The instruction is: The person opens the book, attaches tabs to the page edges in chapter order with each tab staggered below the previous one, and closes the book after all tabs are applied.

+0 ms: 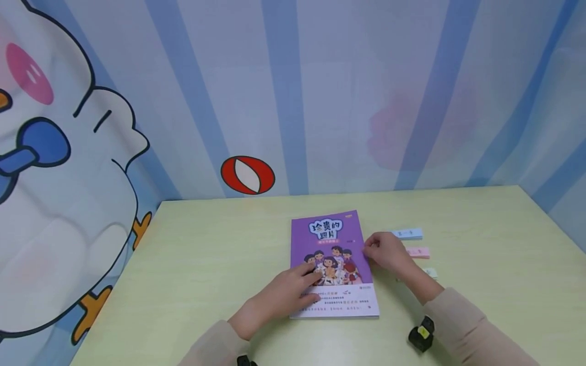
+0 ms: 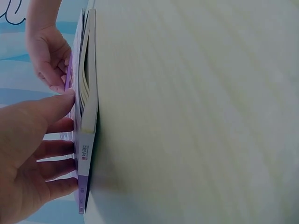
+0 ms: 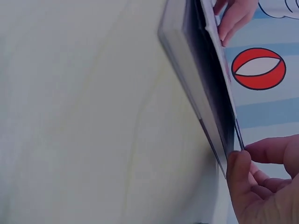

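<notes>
A purple book (image 1: 299, 239) with cartoon children and a white band on its cover lies on the pale wooden table (image 1: 220, 244). My left hand (image 1: 290, 288) rests on the lower left of the cover, its fingers fairly straight. At the book's right edge, my right hand (image 1: 389, 252) pinches the front cover between thumb and fingertips. The right wrist view shows that cover (image 3: 223, 65) raised a little, with a dark gap between it and the pages (image 3: 196, 88). In the left wrist view the spine (image 2: 85, 151) faces the camera.
Right of the book lie a blue paper strip (image 1: 409, 234), a pink strip (image 1: 420, 252) and a pale green strip (image 1: 431, 273), partly behind my right hand and wrist. A striped cloth backdrop (image 1: 320, 101) rises behind the table's far edge.
</notes>
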The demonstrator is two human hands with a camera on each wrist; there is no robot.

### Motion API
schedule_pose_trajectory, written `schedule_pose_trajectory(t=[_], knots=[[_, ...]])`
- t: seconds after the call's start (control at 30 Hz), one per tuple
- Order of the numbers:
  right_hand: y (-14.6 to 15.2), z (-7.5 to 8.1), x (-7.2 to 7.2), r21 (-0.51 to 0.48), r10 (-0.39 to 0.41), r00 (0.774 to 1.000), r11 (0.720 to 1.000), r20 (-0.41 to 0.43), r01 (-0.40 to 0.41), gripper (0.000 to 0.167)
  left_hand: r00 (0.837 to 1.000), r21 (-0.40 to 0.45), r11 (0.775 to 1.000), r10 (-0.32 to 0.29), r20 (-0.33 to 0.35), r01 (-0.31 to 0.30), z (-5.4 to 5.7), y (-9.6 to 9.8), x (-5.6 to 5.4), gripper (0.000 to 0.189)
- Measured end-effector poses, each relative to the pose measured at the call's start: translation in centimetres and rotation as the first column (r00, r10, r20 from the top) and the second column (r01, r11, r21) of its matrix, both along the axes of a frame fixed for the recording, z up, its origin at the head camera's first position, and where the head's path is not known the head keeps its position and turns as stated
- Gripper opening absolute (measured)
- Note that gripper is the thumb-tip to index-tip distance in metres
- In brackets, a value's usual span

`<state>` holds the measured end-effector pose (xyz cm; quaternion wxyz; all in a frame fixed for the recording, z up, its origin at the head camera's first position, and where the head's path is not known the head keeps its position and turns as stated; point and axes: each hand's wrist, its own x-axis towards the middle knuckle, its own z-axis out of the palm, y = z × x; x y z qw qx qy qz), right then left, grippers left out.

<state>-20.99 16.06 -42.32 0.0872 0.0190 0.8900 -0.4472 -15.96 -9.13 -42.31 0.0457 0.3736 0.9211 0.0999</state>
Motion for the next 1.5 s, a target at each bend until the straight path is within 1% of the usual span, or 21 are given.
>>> schedule_pose_trajectory(t=[0.07, 0.13, 0.2, 0.3, 0.43, 0.53, 0.6, 0.77, 0.83, 1.03, 1.13, 1.23, 1.33, 1.4, 1.47, 1.5], knots=[[0.0, 0.0, -0.1, -0.111, -0.027, 0.996, 0.993, 0.084, 0.037, 0.015, 1.0, 0.002, 1.0, 0.003, 0.008, -0.004, 0.1, 0.0, 0.0, 0.049], [0.0, 0.1, 0.0, -0.216, -0.043, 0.984, 0.973, 0.171, 0.08, 0.018, 1.0, 0.007, 1.0, 0.006, 0.017, -0.006, 0.1, 0.0, 0.1, 0.049], [0.0, 0.1, 0.1, -0.285, -0.042, 0.972, 0.952, 0.232, 0.109, 0.021, 1.0, 0.019, 1.0, 0.004, 0.025, -0.005, 0.0, 0.0, 0.1, 0.05], [0.1, 0.2, 0.4, -0.378, -0.021, 0.958, 0.916, 0.287, 0.134, 0.028, 1.0, 0.039, 0.999, -0.001, 0.027, 0.0, -0.2, -0.1, 0.2, 0.05], [0.3, 0.3, 0.8, -0.474, 0.013, 0.946, 0.868, 0.324, 0.15, 0.039, 0.999, 0.061, 0.998, 0.007, 0.036, -0.009, -0.4, -0.4, 0.3, 0.05], [0.3, 0.5, 0.9, -0.517, 0.033, 0.94, 0.841, 0.34, 0.157, 0.044, 0.998, 0.083, 0.996, 0.023, 0.053, -0.028, -0.5, -0.5, 0.3, 0.049], [0.4, 0.7, 0.9, -0.538, 0.049, 0.938, 0.829, 0.342, 0.153, 0.046, 0.998, 0.101, 0.994, 0.024, 0.053, -0.029, -0.6, -0.6, 0.3, 0.048], [0.4, 1.4, 0.8, -0.569, 0.073, 0.944, 0.812, 0.323, 0.131, 0.049, 0.999, 0.153, 0.988, -0.014, 0.031, 0.009, -0.7, -0.4, 0.2, 0.045], [0.4, 1.7, 0.8, -0.582, 0.076, 0.947, 0.803, 0.312, 0.127, 0.051, 0.999, 0.163, 0.987, -0.019, 0.034, 0.013, -0.6, -0.3, 0.2, 0.045], [0.1, 2.6, 1.1, -0.641, 0.11, 0.951, 0.76, 0.289, 0.106, 0.054, 0.997, 0.156, 0.988, 0.005, 0.074, -0.016, 0.1, 0.4, 0.2, 0.045], [0.0, 3.0, 1.4, -0.662, 0.117, 0.95, 0.741, 0.289, 0.109, 0.054, 0.997, 0.19, 0.982, -0.007, 0.081, -0.008, 0.2, 0.7, 0.2, 0.044], [-0.2, 3.4, 1.5, -0.674, 0.115, 0.948, 0.729, 0.295, 0.121, 0.054, 0.996, 0.245, 0.969, -0.024, 0.087, 0.002, 0.3, 1.1, 0.1, 0.044], [-0.4, 3.8, 1.6, -0.693, 0.114, 0.947, 0.708, 0.3, 0.134, 0.054, 0.995, 0.31, 0.951, -0.033, 0.096, 0.002, 0.6, 1.6, -0.2, 0.042], [-0.5, 4.0, 1.6, -0.706, 0.117, 0.947, 0.695, 0.299, 0.138, 0.054, 0.993, 0.347, 0.938, -0.031, 0.112, -0.01, 0.8, 1.9, -0.3, 0.041], [-0.6, 4.3, 1.6, -0.721, 0.125, 0.947, 0.68, 0.295, 0.135, 0.055, 0.99, 0.384, 0.923, -0.032, 0.14, -0.025, 1.2, 2.4, -0.5, 0.041], [-0.7, 4.5, 1.6, -0.724, 0.128, 0.947, 0.676, 0.293, 0.132, 0.055, 0.986, 0.402, 0.914, -0.027, 0.163, -0.042, 1.4, 2.6, -0.6, 0.041]])
